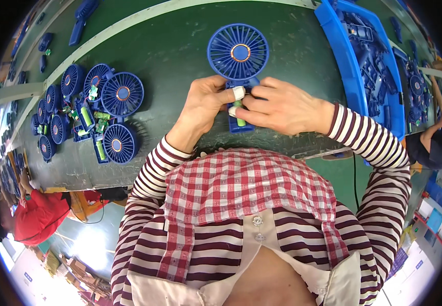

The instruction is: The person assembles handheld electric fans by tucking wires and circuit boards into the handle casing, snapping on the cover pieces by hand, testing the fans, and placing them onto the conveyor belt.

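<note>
A blue handheld fan (pixel 240 53) lies on the green table in front of me, its round grille pointing away and its opened handle (pixel 241 128) toward me. Inside the handle a green battery cell (pixel 240 116) shows. My left hand (pixel 209 99) closes on the handle's left side just below the grille, with white tape on its thumb. From the right, my right hand (pixel 278 105) bends over the handle, fingers pinched at its inside beside the cell. White tape wraps a fingertip there too. Whatever small part the right fingers may pinch is hidden.
Several blue fans (pixel 122 93) with open handles, green cells and circuit boards are heaped on the left of the table (pixel 180 46). A blue bin (pixel 351 76) of blue plastic handle parts stands at the right. A person in red (pixel 42 217) sits at far left; another person's arm shows at far right.
</note>
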`<state>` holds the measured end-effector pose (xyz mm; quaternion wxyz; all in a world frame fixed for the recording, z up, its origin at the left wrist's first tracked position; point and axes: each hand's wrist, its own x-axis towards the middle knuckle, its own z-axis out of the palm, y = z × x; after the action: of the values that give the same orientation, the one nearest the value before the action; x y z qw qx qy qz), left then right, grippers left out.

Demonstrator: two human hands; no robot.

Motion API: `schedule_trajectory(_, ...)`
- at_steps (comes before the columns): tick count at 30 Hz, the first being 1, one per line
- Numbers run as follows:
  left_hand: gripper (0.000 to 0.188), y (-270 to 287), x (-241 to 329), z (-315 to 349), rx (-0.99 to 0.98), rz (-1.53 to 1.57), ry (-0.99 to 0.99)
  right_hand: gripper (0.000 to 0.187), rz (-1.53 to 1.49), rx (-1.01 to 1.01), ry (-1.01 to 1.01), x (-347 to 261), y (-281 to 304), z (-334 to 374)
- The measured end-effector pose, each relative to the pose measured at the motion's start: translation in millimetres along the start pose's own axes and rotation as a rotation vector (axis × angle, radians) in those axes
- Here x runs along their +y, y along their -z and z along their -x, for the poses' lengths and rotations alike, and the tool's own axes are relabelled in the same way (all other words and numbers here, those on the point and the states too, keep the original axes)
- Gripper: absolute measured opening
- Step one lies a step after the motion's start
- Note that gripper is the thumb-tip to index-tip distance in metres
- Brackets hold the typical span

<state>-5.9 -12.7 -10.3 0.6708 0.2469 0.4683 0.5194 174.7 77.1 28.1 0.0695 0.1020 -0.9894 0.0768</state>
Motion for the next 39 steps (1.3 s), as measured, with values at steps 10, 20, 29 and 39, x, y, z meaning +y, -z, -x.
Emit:
schedule_trajectory(10, 0.025, 16.8, 10.3, -2.3, 0.038, 0.169, -0.075, 0.056, -0.068, 0.369, -0.826, -18.8, -19.5, -1.9)
schedule_trajectory(20, 0.024, 7.6, 7.1, -0.1, 0.068, 0.134, -0.097, 0.054, -0.112, 0.269, -0.922, -17.6, -20.9, -21.1)
schedule_trajectory(29, 0.026, 5.3, -0.1, -9.8, 0.158, 0.125, 0.122, 0.059, -0.295, 0.363, -1.170, -27.4, -18.2, 13.2)
schedule_trajectory(39, 0.035, 3.6, -4.5, -14.9, 0.184, 0.179, 0.185, 0.060, -0.765, 0.536, -1.242, -57.1, -27.7, -4.3)
